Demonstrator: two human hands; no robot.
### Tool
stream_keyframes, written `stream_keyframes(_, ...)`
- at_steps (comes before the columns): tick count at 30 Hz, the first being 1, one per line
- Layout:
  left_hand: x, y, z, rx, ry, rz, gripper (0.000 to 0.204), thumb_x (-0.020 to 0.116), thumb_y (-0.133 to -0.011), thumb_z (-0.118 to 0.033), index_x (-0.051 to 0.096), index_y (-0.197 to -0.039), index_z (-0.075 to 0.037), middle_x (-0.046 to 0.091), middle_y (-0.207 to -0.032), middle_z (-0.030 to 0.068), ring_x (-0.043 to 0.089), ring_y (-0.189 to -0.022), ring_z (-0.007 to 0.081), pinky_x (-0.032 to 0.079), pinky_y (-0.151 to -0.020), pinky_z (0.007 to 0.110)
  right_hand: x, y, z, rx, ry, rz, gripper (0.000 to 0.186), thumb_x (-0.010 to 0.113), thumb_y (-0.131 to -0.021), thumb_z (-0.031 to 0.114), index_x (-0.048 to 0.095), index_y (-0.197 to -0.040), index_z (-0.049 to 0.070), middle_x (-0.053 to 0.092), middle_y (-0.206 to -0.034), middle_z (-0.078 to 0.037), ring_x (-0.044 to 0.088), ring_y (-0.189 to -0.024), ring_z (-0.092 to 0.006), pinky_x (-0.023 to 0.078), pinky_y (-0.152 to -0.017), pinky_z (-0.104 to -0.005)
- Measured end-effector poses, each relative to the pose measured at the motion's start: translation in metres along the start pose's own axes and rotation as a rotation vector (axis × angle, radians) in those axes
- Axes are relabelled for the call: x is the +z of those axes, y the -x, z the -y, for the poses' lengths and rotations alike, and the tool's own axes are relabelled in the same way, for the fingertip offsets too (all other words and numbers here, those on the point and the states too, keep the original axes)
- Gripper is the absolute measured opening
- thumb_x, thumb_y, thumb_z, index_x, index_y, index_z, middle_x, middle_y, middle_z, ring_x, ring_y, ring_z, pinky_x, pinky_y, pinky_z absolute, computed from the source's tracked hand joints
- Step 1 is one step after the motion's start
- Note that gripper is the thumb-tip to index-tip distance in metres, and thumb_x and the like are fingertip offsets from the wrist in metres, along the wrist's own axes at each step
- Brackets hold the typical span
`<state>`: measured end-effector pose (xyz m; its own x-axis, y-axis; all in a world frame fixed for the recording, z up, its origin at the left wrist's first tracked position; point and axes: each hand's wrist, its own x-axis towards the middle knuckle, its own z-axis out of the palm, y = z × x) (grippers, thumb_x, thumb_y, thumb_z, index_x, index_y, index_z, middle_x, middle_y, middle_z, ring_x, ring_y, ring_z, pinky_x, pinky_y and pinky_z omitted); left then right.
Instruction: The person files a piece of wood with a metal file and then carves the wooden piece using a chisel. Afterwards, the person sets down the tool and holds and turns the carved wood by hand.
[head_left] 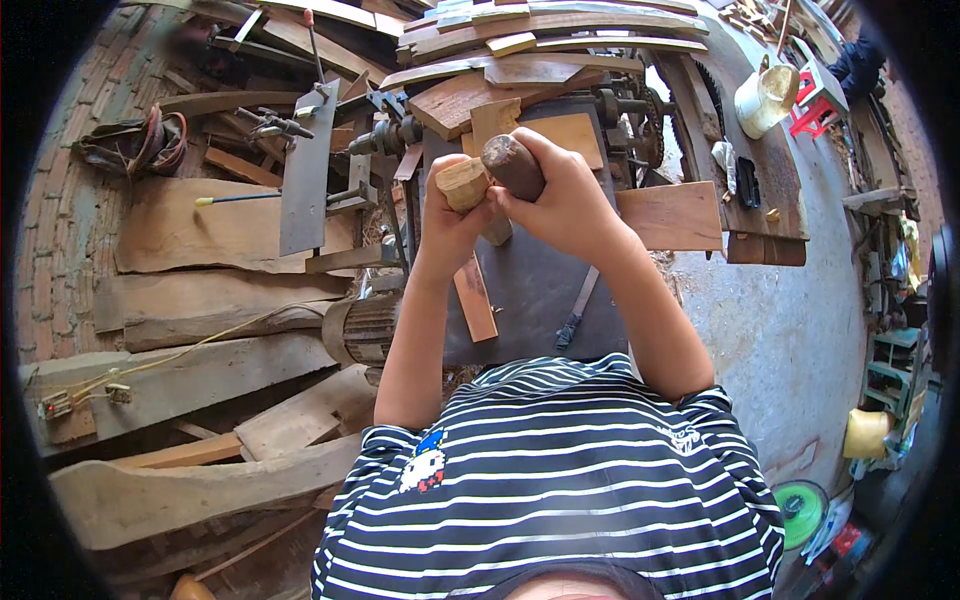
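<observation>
My left hand (441, 220) is closed round a pale, blocky piece of wood (461, 186), its blunt end facing up. Right beside it, my right hand (572, 195) grips a dark, rounded wooden handle (513, 166) with a worn end. The two hands meet over the dark machine table (530, 270), thumbs close together. Whatever the handle joins to is hidden by my fingers. On the table below lie a reddish wood strip (475, 300) and a thin flat metal blade (585, 293) with a dark wrapped grip (567, 331).
Stacked boards (550, 40) rise beyond the table. On the left are a grey metal plate (308, 175), a motor (360, 330) and several long planks (200, 490). A white bucket (766, 98) stands on the wooden bench (770, 215) at the right.
</observation>
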<state>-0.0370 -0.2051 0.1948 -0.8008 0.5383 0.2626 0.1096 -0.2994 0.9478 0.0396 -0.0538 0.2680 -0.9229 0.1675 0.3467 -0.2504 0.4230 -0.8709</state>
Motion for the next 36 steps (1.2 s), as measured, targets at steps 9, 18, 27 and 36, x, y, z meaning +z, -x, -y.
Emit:
stream_keyframes(9, -0.012, -0.003, -0.01, -0.069, 0.167, 0.165, 0.047, 0.063, -0.08, 0.009, 0.043, -0.118, -0.009, 0.057, -0.105, 0.0036, 0.056, -0.099, 0.0112, 0.048, -0.084, 0.027, 0.018, -0.003, 0.001, 0.057, -0.259, -0.037, 0.035, 0.065, -0.067, 0.003, 0.057, -0.101, -0.002, 0.06, -0.083, -0.003, 0.053, -0.077, -0.008, 0.046, -0.07, -0.0252)
stream_keyframes(18, -0.038, -0.014, -0.009, -0.167, 0.16, 0.246, 0.05, 0.069, -0.077, 0.007, 0.044, -0.117, -0.009, 0.058, -0.103, 0.0019, 0.057, -0.1, 0.011, 0.047, -0.086, 0.027, 0.023, -0.009, 0.004, 0.124, -0.304, 0.054, 0.036, 0.066, -0.067, 0.008, 0.059, -0.101, 0.0, 0.061, -0.079, -0.005, 0.053, -0.075, -0.0124, 0.046, -0.072, -0.0292)
stream_keyframes(27, -0.054, -0.012, 0.0, -0.179, 0.127, 0.106, 0.052, 0.071, -0.075, 0.006, 0.045, -0.118, -0.01, 0.06, -0.102, 0.002, 0.058, -0.098, 0.0113, 0.048, -0.086, 0.028, 0.028, -0.011, -0.01, 0.211, -0.319, -0.12, 0.022, 0.072, -0.078, 0.009, 0.053, -0.088, 0.004, 0.058, -0.069, -0.001, 0.056, -0.056, -0.0063, 0.047, -0.049, -0.021)
stream_keyframes(36, -0.05, -0.008, 0.003, -0.085, 0.14, 0.173, 0.056, 0.072, -0.074, 0.008, 0.044, -0.119, -0.009, 0.058, -0.105, 0.0005, 0.056, -0.101, 0.0101, 0.047, -0.087, 0.027, 0.03, -0.006, -0.013, 0.312, -0.32, -0.084, 0.031, 0.075, -0.077, 0.014, 0.057, -0.098, 0.001, 0.06, -0.077, -0.001, 0.057, -0.065, -0.0058, 0.049, -0.056, -0.0213)
